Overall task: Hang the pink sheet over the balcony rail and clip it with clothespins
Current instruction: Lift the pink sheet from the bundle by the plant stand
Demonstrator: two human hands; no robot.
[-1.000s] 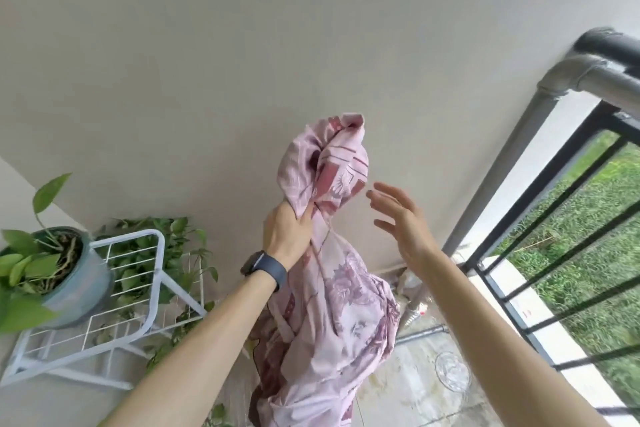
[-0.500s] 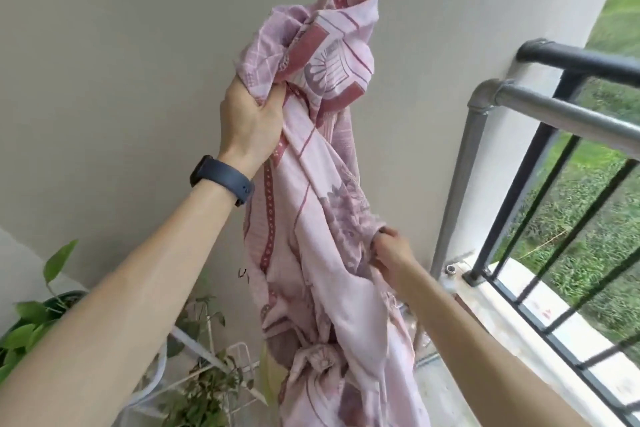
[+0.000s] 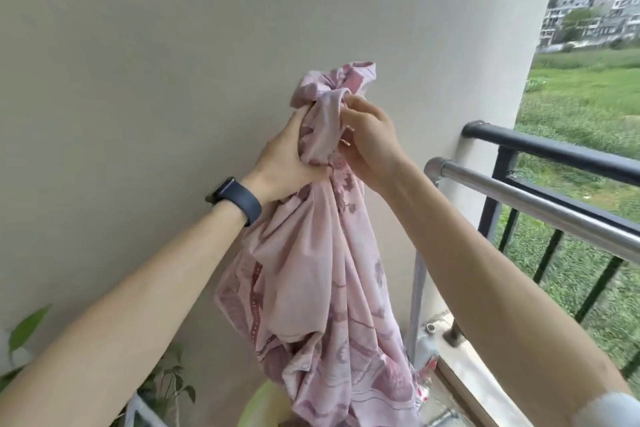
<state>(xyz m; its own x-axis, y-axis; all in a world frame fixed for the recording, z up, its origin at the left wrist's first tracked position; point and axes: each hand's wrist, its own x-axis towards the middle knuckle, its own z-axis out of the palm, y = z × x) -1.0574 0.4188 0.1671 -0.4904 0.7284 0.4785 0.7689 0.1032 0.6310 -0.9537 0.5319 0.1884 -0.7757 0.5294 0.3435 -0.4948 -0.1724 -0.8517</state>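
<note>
You hold the pink sheet bunched up in front of the pale wall, with both hands closed on the same gathered neck of cloth near its top. Your left hand grips the bunch from the left, fingers sunk into the folds, and a dark wristband sits on that wrist. Your right hand meets it from the right, fingers curled and pinching the cloth just beside the left hand, so the two almost touch. A small crumpled tuft of sheet pokes up above both hands. The rest hangs down between your forearms as a long creased bundle, and its lower end runs out of the bottom of the view. The sheet is not on the rail yet; it hangs to the left of it, close to the wall. The silver rail runs off to the right, partly behind your right forearm, with a black railing and its upright bars just beyond. Past that lie a grass field and some buildings on a hillside. Green leaves show at the lower left.
</note>
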